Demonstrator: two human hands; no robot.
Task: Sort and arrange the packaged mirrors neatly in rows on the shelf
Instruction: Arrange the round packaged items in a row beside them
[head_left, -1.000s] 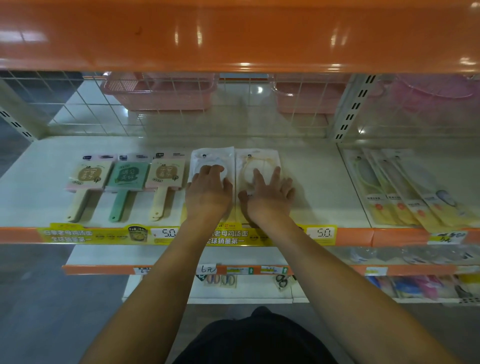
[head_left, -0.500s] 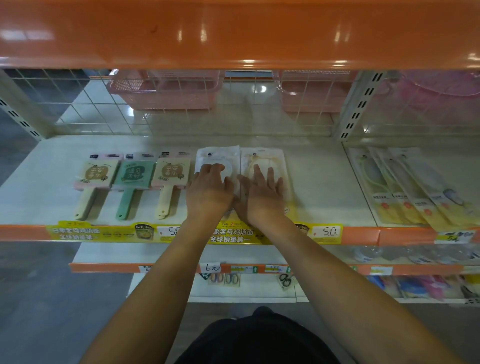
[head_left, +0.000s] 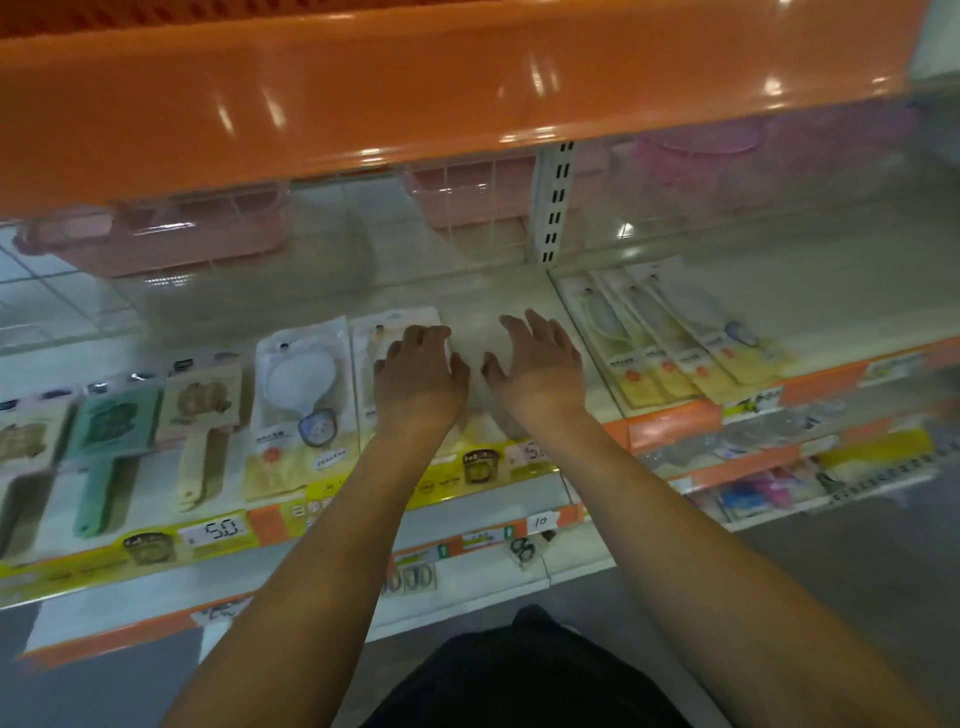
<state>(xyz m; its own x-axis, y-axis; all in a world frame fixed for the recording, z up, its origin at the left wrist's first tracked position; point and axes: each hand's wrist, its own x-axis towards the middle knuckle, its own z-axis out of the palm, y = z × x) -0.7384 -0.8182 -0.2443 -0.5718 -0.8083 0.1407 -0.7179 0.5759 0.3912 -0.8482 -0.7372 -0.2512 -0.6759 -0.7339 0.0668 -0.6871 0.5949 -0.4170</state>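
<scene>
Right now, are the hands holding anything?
No. The left hand rests flat on a packaged mirror; the right hand is open over the bare shelf.

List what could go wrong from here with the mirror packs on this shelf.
1. The left hand rests on one clear mirror pack; a push may skew it against the white mirror pack beside it.
2. The right hand hovers over bare shelf, close to the fanned packs; a sweep might scatter them.
3. Several packs lie near the front edge and could slide off.
</scene>
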